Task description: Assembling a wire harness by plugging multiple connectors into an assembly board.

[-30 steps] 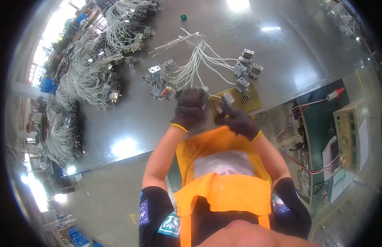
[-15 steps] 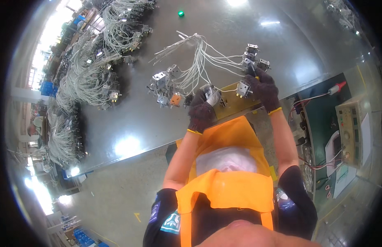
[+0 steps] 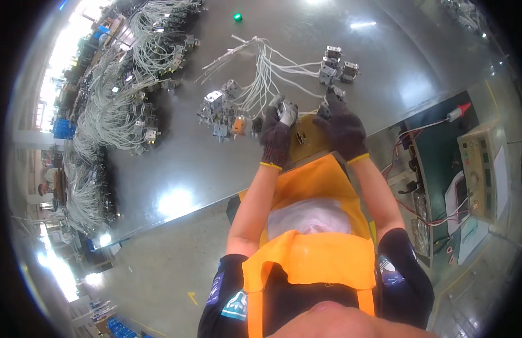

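Left hand (image 3: 276, 134) at left edge of one yellow board (image 3: 308, 145), closed on one grey connector (image 3: 288, 114), right hand (image 3: 344, 132) over board's right side, grip indiscernible, one white wire bundle (image 3: 262, 73) beyond board.

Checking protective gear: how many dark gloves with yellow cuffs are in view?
2: one glove on the left hand, the other glove on the right hand, both at the yellowish board.

White cables (image 3: 263, 65) ahead; bare bench (image 3: 297, 28) beyond
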Demonstrator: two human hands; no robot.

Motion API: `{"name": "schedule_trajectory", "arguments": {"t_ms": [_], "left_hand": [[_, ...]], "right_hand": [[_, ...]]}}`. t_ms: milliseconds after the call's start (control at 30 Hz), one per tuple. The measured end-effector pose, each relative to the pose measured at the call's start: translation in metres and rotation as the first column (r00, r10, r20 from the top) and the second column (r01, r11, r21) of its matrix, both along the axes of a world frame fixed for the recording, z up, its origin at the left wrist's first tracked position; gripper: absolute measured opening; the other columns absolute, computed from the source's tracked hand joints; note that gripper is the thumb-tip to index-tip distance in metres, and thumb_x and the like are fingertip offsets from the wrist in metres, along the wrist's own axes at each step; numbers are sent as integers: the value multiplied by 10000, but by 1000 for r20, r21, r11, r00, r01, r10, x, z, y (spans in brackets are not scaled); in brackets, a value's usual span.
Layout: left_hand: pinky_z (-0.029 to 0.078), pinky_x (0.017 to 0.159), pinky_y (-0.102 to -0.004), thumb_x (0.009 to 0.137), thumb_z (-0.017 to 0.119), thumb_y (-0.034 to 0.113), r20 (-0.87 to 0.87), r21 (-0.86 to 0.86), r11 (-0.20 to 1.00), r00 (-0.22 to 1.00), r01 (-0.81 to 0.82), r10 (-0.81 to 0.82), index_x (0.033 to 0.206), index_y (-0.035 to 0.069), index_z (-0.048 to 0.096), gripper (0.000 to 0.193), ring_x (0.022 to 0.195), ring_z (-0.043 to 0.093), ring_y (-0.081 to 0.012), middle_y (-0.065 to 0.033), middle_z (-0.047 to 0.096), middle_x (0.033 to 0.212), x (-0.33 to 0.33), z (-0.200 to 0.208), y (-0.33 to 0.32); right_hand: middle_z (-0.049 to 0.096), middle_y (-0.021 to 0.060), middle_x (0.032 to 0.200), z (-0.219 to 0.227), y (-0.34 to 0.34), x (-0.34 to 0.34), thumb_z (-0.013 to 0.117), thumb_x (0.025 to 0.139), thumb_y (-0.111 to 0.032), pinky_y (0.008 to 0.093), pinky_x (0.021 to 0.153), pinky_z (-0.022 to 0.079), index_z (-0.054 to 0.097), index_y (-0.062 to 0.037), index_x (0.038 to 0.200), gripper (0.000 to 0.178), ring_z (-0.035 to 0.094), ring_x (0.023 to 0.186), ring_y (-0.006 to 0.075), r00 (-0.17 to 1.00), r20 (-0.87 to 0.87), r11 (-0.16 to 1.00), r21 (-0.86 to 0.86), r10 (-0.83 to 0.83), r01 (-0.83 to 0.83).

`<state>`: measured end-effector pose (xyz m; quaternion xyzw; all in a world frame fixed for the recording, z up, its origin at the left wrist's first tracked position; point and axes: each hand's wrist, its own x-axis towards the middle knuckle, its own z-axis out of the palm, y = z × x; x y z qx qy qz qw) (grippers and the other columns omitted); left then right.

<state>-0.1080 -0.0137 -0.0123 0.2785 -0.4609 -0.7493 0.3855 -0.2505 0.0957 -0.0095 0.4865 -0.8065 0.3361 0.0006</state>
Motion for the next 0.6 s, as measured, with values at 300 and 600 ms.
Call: {"name": "schedule_trajectory", "arguments": {"t_ms": [300,600], "left_hand": [[481,811,-292,937,639,138,5,-123,977,985,174,-175,1293,28,520,392,917,579,-140,-47,611,1033,43,-18,-15],[492,874,-303,908,676,99,356,-628,763,929,154,105,1390,29,442,540,971,583,-140,-66,601,1115,23,-28,36]], "right_hand": [[679,181,1075,0,-3,-76,681,844,-228,397,899,492,666,-50,1147,351,644,1006,345,990,46,979,-152,-134,139],[682,131,1157,15,57,-56,625,932,-110,312,886,510,586,-15,1308,389,641,1020,187,906,406,952,-306,116,15]]}}
